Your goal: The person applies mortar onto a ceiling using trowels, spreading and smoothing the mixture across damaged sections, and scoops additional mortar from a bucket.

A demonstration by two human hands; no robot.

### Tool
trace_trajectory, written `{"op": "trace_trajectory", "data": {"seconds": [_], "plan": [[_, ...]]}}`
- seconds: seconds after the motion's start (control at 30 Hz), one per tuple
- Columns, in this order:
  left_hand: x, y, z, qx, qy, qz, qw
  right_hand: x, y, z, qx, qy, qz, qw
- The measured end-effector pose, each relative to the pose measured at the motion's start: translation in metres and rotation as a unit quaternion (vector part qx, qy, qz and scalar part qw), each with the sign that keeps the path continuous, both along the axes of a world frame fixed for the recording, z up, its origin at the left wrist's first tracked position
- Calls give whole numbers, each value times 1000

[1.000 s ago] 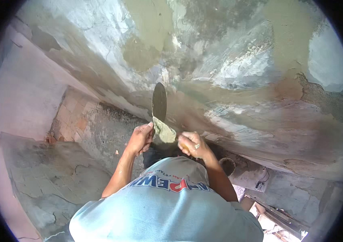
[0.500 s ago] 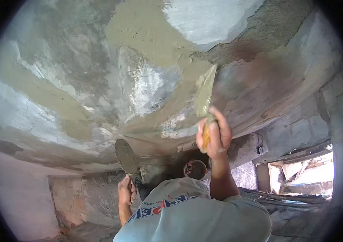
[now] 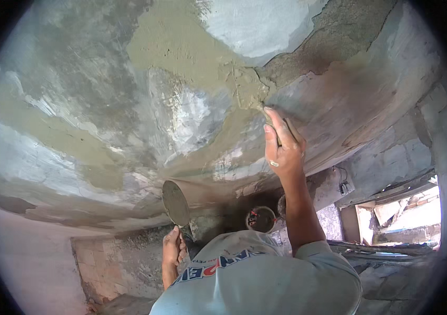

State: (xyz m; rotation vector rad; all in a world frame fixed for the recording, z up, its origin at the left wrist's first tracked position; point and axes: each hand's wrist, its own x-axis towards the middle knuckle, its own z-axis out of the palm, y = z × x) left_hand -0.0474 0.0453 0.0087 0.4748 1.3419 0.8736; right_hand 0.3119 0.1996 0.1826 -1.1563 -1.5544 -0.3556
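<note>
The wall [image 3: 197, 113] is mottled in grey, white and brown and streaked with olive-toned plaster [image 3: 176, 47]. The round plate [image 3: 175, 203] is coloured dark grey. The pale grey-blue shirt [image 3: 265, 286] is printed with blue and red letters [image 3: 210, 269]. The right hand [image 3: 286, 152] is flecked white.

You have two hands: one left hand [image 3: 172, 247], one right hand [image 3: 288, 150]. You count one oval board [image 3: 175, 202], one trowel [image 3: 250, 94], two buckets [image 3: 272, 227], one shirt [image 3: 270, 278], one wall opening [image 3: 407, 218].

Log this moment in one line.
left hand: holds flat disc | right hand: holds trowel at wall | wall: patchy greenish plaster
</note>
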Motion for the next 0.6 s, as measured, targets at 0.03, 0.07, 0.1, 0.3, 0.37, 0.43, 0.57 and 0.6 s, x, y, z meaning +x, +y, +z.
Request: {"op": "trace_trajectory", "data": {"seconds": [0.03, 0.07, 0.1, 0.3, 0.37, 0.43, 0.57, 0.6], "plan": [[0, 1, -3, 2, -10, 4, 1000, 0, -2, -4, -1, 0, 0, 1000], [-1, 0, -4, 2, -10, 4, 1000, 2, -6, -10, -7, 10, 1, 1000], [-2, 0, -4, 10, -12, 7, 1000, 3, -9, -16, -12, 20, 3, 1000], [-1, 0, -6, 25, -2, 3, 1000, -9, -33, -35, -94, 198, 70, 973], [0, -1, -1, 7, 3, -6, 1000, -26, -28, -32, -109, 271, 77, 953], [0, 0, -3, 6, 2, -8, 1000, -43, -19, -27, -118, 353, 96, 923], [-1, -4, -12, 6, -5, -5, 1000, -52, -16, -27, -59, 234, 61, 969], [-2, -3, -15, 4, -9, 0, 1000, -54, -14, -29, -51, 208, 54, 975]]}}
